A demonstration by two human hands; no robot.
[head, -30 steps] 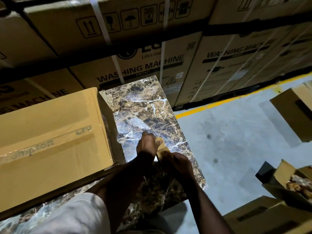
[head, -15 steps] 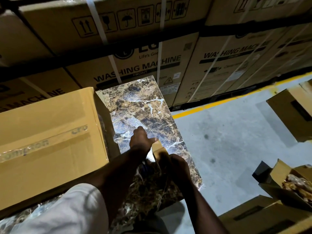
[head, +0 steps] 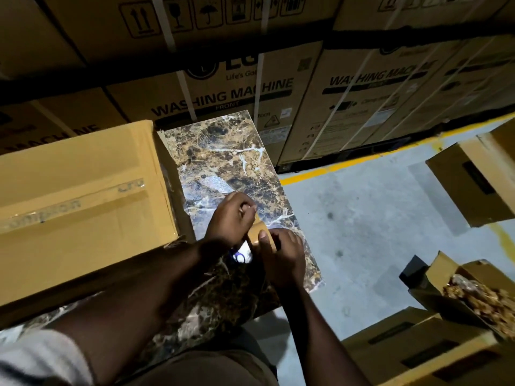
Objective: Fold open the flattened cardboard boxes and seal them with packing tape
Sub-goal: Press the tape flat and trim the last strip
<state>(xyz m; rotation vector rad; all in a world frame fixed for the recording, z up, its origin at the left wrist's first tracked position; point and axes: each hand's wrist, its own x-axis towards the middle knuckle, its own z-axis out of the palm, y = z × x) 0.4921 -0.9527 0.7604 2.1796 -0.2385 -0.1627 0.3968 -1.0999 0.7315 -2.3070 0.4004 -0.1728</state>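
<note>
Brown tape roll [head: 260, 232], light and stiff, sits mid-frame gripped by my right hand [head: 281, 257], left hand [head: 231, 218] pinching its sticky loose end.

Worktop [head: 223, 162]: marbled brown slab, pale veins, glossy.
Washing machine cartons [head: 223, 90]: stacked behind the slab, printed "WASHING MACHINE", bound with white straps [head: 260, 87].
Handling symbols [head: 172, 15]: arrows, glass, umbrella, printed on the upper carton.
Floor [head: 362, 232]: grey concrete, spotted.
Yellow line [head: 334, 168]: painted on the floor along the foot of the cartons.
Open carton [head: 446, 277]: low right, flaps up, holding tan crumpled bits [head: 487, 296].
</note>
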